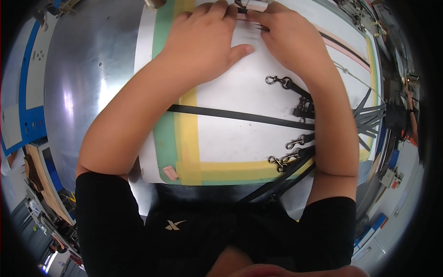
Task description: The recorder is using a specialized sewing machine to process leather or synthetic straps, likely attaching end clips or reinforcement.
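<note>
Meeting Close to the Upper Border of the View

The left hand [203,34] lies palm down, and its grip is spread, with the thumb standing away from the fingers. The right hand [290,39] has its fingers bent beside a short black piece [242,10], which is between the two hands; whether this grip pinches it, I cannot tell.

Below the hands, a wide area of white sheet [228,94] opens as far as a long black strap [244,117], which runs across between the forearms. Around the right forearm [339,120] the room is narrow: metal clasps [282,81] lie near its inner side, and dark grey straps [369,117] fan out on its outer side. On the left, the metal table [83,92] extends well past the left forearm [134,101]. Yellow tape [230,170] follows the sheet's front edge, and a pink block [170,173] lies at the near left corner.
</note>
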Demonstrator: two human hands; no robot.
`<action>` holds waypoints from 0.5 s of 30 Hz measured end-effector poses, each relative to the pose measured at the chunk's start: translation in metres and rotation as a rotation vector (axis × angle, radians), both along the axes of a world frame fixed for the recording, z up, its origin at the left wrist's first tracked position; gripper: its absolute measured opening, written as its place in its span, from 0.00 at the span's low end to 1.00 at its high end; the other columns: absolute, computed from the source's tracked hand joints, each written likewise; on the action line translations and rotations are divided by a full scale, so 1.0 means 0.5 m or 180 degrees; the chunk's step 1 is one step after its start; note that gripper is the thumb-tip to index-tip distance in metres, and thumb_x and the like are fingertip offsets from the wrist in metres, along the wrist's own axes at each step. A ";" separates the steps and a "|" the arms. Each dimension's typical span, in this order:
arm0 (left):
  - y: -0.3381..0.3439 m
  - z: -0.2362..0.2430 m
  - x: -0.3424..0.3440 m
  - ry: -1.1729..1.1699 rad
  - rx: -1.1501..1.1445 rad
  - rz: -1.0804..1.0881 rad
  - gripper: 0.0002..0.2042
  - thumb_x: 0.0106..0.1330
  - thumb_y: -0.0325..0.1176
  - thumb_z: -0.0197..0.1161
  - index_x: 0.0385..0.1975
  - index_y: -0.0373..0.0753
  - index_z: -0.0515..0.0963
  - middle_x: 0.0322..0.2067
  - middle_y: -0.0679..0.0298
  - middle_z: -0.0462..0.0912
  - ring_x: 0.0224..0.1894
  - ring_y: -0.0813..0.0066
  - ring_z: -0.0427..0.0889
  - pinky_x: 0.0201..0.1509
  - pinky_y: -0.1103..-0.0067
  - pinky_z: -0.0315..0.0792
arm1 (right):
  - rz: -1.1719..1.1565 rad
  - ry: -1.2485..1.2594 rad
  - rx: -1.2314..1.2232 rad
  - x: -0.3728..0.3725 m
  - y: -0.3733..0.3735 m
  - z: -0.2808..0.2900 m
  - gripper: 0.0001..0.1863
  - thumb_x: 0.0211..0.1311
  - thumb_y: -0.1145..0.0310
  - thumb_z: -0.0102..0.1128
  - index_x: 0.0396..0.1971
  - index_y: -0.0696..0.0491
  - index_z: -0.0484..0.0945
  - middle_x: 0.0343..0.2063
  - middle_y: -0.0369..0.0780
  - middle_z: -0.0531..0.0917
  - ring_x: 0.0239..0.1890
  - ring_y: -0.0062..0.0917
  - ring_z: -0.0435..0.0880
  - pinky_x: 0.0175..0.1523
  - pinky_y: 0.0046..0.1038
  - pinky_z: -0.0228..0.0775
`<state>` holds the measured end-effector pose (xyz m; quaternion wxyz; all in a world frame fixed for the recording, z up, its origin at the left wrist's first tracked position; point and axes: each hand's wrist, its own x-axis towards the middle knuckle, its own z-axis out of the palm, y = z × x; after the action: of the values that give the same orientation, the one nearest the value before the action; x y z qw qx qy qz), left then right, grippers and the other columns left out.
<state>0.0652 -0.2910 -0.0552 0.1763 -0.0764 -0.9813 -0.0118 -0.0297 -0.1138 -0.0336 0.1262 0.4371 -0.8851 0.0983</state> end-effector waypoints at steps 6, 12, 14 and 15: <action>0.008 -0.001 0.001 -0.0105 0.0006 0.0112 0.35 0.70 0.56 0.64 0.66 0.34 0.72 0.67 0.50 0.74 0.67 0.51 0.75 0.70 0.60 0.68 | -0.0294 -0.0014 0.0263 -0.009 0.012 -0.002 0.18 0.63 0.71 0.60 0.51 0.45 0.89 0.42 0.42 0.86 0.45 0.39 0.88 0.51 0.41 0.81; 0.013 0.017 0.001 -0.0509 0.0310 0.0146 0.35 0.70 0.56 0.65 0.66 0.34 0.73 0.65 0.52 0.75 0.66 0.53 0.76 0.67 0.59 0.70 | -0.0464 0.0078 0.0524 0.007 0.016 0.008 0.17 0.64 0.69 0.60 0.51 0.45 0.89 0.43 0.43 0.86 0.46 0.39 0.88 0.52 0.41 0.81; 0.016 0.009 0.002 -0.0431 0.0290 0.0174 0.34 0.70 0.56 0.65 0.66 0.35 0.73 0.65 0.53 0.76 0.66 0.54 0.76 0.67 0.59 0.70 | -0.0434 0.0063 0.0545 0.009 0.015 0.009 0.17 0.64 0.68 0.60 0.51 0.45 0.89 0.44 0.43 0.86 0.47 0.39 0.88 0.53 0.41 0.81; 0.016 0.004 0.001 -0.0372 0.0239 0.0204 0.34 0.69 0.56 0.65 0.66 0.36 0.73 0.64 0.54 0.76 0.65 0.55 0.76 0.66 0.59 0.70 | -0.0405 0.0027 0.0537 0.009 0.015 0.011 0.17 0.64 0.68 0.60 0.51 0.45 0.89 0.44 0.43 0.86 0.47 0.39 0.88 0.53 0.41 0.81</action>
<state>0.0657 -0.2827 -0.0532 0.1217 -0.0374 -0.9907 -0.0473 -0.0254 -0.1065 -0.0283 0.0986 0.3895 -0.9157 0.0133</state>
